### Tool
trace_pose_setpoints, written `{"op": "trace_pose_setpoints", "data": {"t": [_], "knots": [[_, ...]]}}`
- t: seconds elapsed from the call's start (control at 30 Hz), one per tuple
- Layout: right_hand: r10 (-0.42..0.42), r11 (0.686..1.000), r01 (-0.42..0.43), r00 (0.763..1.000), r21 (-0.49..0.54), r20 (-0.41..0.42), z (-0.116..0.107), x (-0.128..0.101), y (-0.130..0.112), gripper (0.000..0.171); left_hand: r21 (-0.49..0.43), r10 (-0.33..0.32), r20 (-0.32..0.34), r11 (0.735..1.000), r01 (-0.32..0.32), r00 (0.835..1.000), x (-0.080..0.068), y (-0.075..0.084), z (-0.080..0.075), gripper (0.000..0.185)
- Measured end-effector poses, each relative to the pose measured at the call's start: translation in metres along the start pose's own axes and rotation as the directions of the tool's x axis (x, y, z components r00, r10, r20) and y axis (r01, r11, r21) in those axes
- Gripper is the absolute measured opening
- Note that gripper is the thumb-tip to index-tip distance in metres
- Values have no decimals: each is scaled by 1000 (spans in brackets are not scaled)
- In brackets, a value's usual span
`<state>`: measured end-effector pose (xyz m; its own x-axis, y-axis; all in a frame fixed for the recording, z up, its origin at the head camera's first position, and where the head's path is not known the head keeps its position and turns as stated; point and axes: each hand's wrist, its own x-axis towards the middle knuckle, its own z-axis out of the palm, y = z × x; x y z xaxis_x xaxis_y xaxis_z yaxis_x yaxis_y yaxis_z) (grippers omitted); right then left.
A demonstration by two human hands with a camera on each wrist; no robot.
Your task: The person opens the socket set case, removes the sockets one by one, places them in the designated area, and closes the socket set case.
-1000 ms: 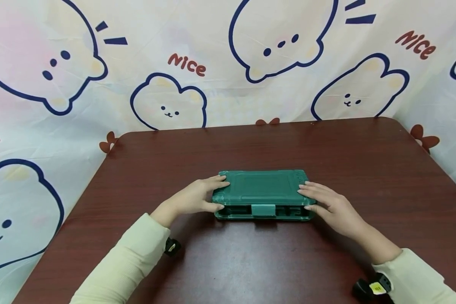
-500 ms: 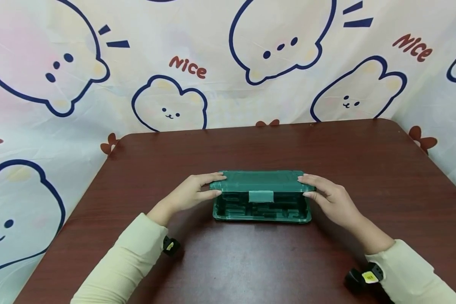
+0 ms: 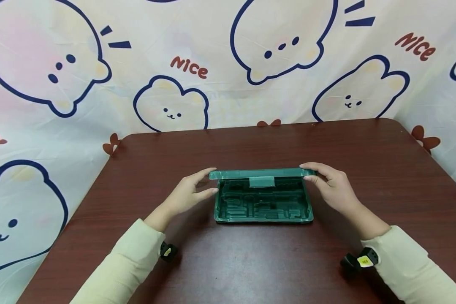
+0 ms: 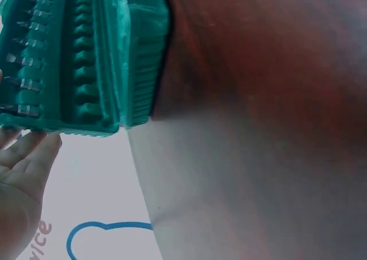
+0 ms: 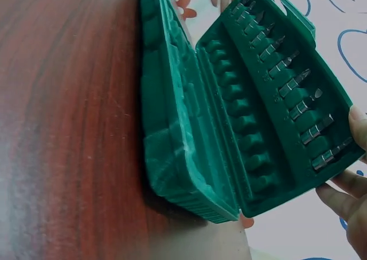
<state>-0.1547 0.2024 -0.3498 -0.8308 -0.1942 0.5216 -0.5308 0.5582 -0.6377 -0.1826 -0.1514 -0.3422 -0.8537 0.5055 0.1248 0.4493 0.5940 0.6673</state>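
A green case (image 3: 263, 205) is seen near the middle of the brown table (image 3: 251, 261), its lid (image 3: 261, 173) raised to about level with the far edge of its base. A row of metal screwdriver bits (image 5: 292, 82) is held in slots inside the lid; moulded hollows are seen in the base, and whether they hold anything cannot be told. The lid's left end is pinched between thumb and fingers of the left hand (image 3: 186, 195), and its right end by the right hand (image 3: 332, 188). Half a second before, the lid was only partly lifted; a second before, the case lay closed under both hands.
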Motion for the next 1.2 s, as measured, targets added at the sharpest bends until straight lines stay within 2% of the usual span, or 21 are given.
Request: {"op": "trace_pose_setpoints", "data": {"t": [0.1, 0.2, 0.3, 0.33, 0.43, 0.53, 0.6, 0.67, 0.8, 0.93, 1.2], "knots": [[7, 1000, -7, 1000, -4, -11, -1, 3, -1, 23, 12, -50, 8, 999, 50, 999, -7, -2, 3, 64], [22, 1000, -22, 1000, 2, -16, -2, 6, -2, 22, 65, -88, 19, 994, 86, 996, -12, -3, 8, 66], [47, 999, -46, 999, 25, -15, -3, 9, -4, 22, 146, -100, 12, 984, 97, 995, -15, -3, 14, 62], [46, 997, -45, 999, 62, -16, -3, 10, 1, 22, 175, -96, 7, 980, 93, 995, -16, -2, 16, 61], [59, 992, -58, 998, 114, -10, -2, 11, 7, 23, 268, -35, -4, 963, 35, 999, -16, 0, 25, 56], [64, 992, -62, 998, 108, -10, -3, 12, 8, 23, 376, 63, -17, 925, -52, 998, -16, 2, 34, 52], [83, 996, -83, 996, 32, -13, -5, 13, -5, 22, 435, 130, -26, 894, -106, 991, -15, 3, 39, 50], [88, 996, -88, 996, -2, -11, -5, 15, -7, 22, 487, 180, -29, 862, -143, 983, -15, 4, 42, 51], [116, 992, -116, 993, -45, 9, -7, 18, -9, 22, 536, 219, 0, 824, -185, 976, -14, 5, 47, 56], [163, 986, -162, 986, -34, 30, -10, 23, -10, 24, 542, 203, 35, 819, -190, 978, -15, 4, 48, 62], [315, 946, -318, 948, 59, 54, -14, 38, -2, 30, 513, 95, 77, 850, -122, 992, -14, 7, 48, 71]]}}
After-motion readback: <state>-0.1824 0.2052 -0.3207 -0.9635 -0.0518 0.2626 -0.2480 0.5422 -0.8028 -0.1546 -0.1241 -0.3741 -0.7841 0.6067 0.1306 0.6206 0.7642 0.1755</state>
